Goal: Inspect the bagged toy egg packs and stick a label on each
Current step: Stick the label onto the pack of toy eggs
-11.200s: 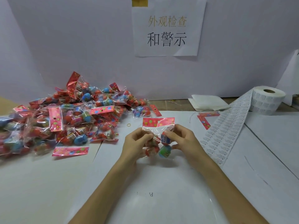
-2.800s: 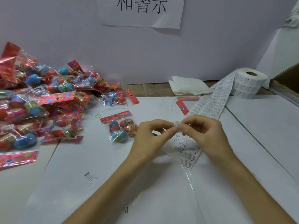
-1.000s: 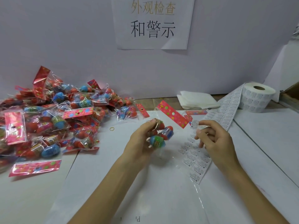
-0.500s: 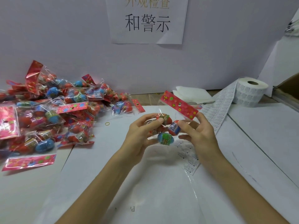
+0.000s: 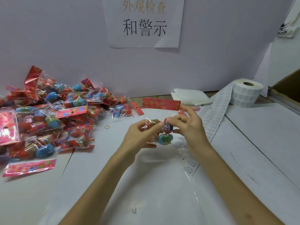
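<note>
Pile of packs [image 5: 48, 114]: lying heaped at the worktop's [image 5: 146, 184] left; a finished pack set down near it is risking getting mixed back in.
Left hand [image 5: 138, 138]: you are gripping the held pack [image 5: 165, 139] by its eggs, above the worktop; the slick film could slip.
Right hand [image 5: 191, 129]: you are pinching the pack's upper right; any label is hidden, and wrinkled film could crease it.
Label strip [image 5: 212, 114]: lying beneath your right wrist, which could drag it.

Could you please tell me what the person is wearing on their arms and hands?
Nothing that shows: the left hand and right hand are ungloved and ringless, and the left forearm and right forearm are bare to the frame's edge, with no sleeve, watch or bracelet in view.
</note>
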The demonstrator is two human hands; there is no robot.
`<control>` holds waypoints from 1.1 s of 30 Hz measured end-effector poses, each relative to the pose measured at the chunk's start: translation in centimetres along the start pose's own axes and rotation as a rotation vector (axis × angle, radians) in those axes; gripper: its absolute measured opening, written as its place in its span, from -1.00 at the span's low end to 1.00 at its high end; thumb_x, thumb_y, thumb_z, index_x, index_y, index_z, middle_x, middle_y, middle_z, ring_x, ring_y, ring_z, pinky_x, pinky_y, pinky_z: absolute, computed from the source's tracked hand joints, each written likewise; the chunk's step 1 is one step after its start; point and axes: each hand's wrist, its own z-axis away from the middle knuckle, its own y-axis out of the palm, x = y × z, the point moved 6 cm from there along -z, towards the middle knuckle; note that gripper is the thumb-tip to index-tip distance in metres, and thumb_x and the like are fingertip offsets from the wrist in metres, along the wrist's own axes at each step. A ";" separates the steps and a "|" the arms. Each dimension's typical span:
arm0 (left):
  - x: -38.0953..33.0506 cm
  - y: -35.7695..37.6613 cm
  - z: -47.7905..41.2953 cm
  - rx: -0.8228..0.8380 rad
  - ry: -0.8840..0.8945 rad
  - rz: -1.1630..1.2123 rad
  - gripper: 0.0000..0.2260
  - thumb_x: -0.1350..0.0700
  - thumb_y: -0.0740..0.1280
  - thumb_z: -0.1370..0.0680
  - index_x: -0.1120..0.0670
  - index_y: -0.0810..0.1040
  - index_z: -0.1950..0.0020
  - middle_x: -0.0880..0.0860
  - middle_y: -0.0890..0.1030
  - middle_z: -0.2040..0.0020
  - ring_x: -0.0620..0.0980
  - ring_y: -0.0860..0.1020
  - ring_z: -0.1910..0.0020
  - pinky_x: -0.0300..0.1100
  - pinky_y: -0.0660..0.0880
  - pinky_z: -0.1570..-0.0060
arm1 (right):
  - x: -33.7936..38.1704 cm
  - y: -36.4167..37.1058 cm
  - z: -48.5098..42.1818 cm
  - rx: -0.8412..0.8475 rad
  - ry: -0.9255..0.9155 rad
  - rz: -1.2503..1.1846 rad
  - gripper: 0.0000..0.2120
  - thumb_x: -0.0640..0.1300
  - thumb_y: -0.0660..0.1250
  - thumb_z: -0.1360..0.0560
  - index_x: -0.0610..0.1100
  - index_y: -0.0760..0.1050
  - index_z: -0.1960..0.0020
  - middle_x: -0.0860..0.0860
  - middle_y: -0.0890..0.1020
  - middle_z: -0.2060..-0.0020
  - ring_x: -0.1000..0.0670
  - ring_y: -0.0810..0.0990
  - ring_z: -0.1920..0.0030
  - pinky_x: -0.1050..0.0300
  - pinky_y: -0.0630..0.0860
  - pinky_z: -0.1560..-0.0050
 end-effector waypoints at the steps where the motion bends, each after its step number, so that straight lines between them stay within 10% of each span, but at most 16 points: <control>1: 0.2 0.1 0.0 0.032 -0.021 0.004 -0.60 -0.15 0.53 -0.39 0.02 0.67 -0.14 0.01 0.76 0.07 0.00 0.74 0.07 -0.17 0.66 0.18 | -0.2 -0.1 0.1 0.005 -0.004 -0.007 -0.57 -0.26 0.51 -0.46 0.07 0.46 -0.19 -0.02 0.71 0.24 -0.06 0.71 0.06 0.06 0.66 0.06; 6: 1.6 1.3 -0.3 0.154 -0.142 0.286 -0.59 0.07 0.54 -0.44 0.21 0.64 -0.23 0.17 0.73 -0.08 0.08 0.72 -0.06 -0.17 0.63 0.09 | -0.4 -1.4 0.5 -0.050 0.000 -0.086 -0.71 -0.22 0.44 -0.55 -0.08 0.55 -0.25 -0.01 0.71 -0.07 0.02 0.70 -0.11 0.11 0.65 -0.03; 11: 1.8 2.2 -0.2 0.171 -0.204 0.728 -0.51 0.14 0.54 -0.40 0.22 0.57 -0.29 0.18 0.71 -0.17 0.11 0.70 -0.14 -0.17 0.64 0.00 | 0.2 -2.9 0.6 -0.109 -0.005 -0.142 -0.91 -0.19 0.40 -0.57 -0.10 0.68 -0.03 0.06 0.71 0.14 0.12 0.66 0.06 0.22 0.61 0.11; 24: 2.5 3.1 0.4 -0.147 -0.065 0.823 -0.60 0.21 0.51 -0.37 0.22 0.63 -0.19 0.14 0.74 -0.09 -0.02 0.72 -0.01 -0.14 0.66 -0.08 | 0.2 -1.6 1.4 -0.106 -0.063 -0.014 -0.92 -0.13 0.53 -0.46 -0.13 0.69 0.10 0.10 0.67 0.32 0.17 0.62 0.26 0.31 0.56 0.21; 33: 2.6 3.6 1.0 -0.149 -0.026 0.843 -0.66 0.23 0.39 -0.58 0.26 0.57 -0.35 0.22 0.67 -0.25 0.17 0.61 -0.30 0.00 0.55 -0.32 | -1.2 0.2 2.7 -0.112 0.079 -0.121 -0.93 -0.19 0.52 -0.47 -0.18 0.68 0.09 0.02 0.69 0.26 0.09 0.65 0.23 0.26 0.56 0.20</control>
